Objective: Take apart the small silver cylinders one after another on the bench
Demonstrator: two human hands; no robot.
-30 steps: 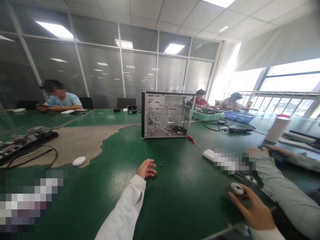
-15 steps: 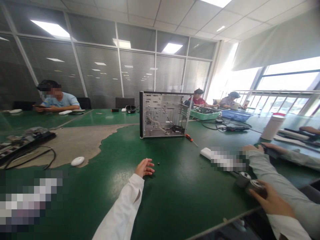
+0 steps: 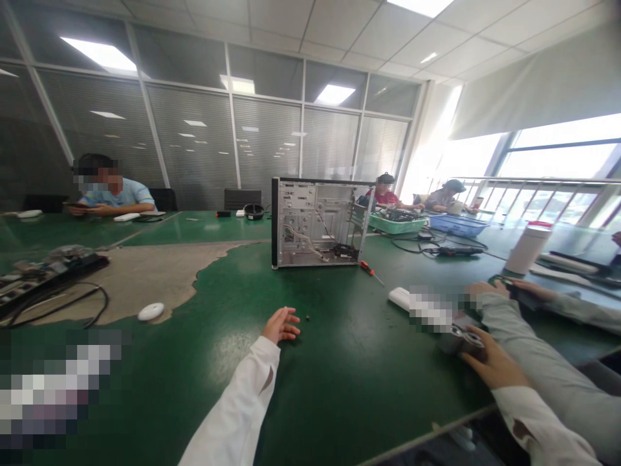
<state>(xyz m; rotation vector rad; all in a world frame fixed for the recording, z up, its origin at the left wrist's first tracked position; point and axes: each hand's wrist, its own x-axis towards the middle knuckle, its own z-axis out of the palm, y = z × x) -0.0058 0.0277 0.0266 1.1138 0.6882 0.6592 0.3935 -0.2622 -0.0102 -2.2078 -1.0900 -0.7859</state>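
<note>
My left hand (image 3: 282, 325) rests on the green table with its fingers apart, holding nothing. Just right of its fingertips lies a tiny dark piece (image 3: 307, 318), too small to name. At the right, my right hand (image 3: 499, 359) is closed around a grey object with two round, can-like parts (image 3: 455, 339); whether these are joined I cannot tell. Beyond my left hand stands an open computer case (image 3: 320, 223), its side panel off, with cables and a dark fan-like part inside. An orange-handled screwdriver (image 3: 367, 268) lies by the case's lower right corner.
A co-worker's grey sleeves (image 3: 524, 343) reach in close beside my right hand. Near them are a white bar-shaped thing (image 3: 398, 296), partly blurred, and a white bottle (image 3: 528, 247). A green basket (image 3: 398, 224) stands behind. Leftward lie a white round object (image 3: 151, 312) and cables (image 3: 99, 298).
My right hand has moved left and farther from me, carrying the grey two-part object toward the white bar. My left hand and the computer case have stayed put.
</note>
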